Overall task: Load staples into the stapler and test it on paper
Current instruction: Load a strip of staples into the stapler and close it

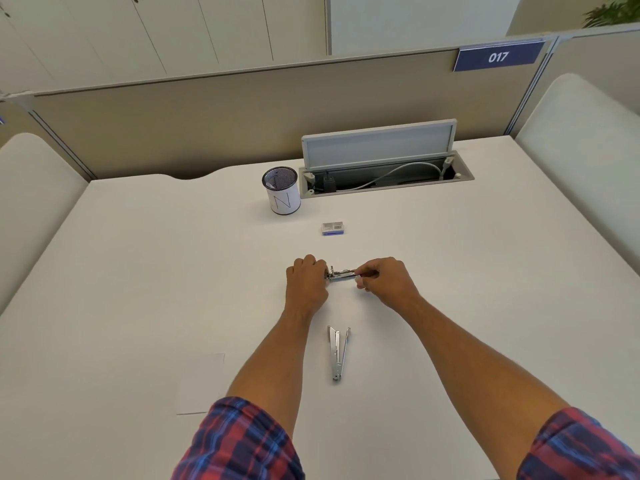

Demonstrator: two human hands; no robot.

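Note:
A small silver stapler (pixel 341 274) is held just above the white desk (pixel 138 271) between both hands. My left hand (pixel 306 284) grips its left end with curled fingers. My right hand (pixel 386 277) pinches its right end. The ends of the stapler are hidden by the fingers. A second metal piece (pixel 337 351), long, shiny and splayed open in a narrow V, lies on the desk nearer to me, between my forearms. A small staple box (pixel 332 228) sits beyond the hands. A white sheet of paper (pixel 201 382) lies at the lower left.
A mesh pen cup (pixel 281 190) with a white label stands at the back centre. Behind it an open cable hatch (pixel 384 168) shows cables. Partition walls (pixel 207 116) close the desk at the back and sides.

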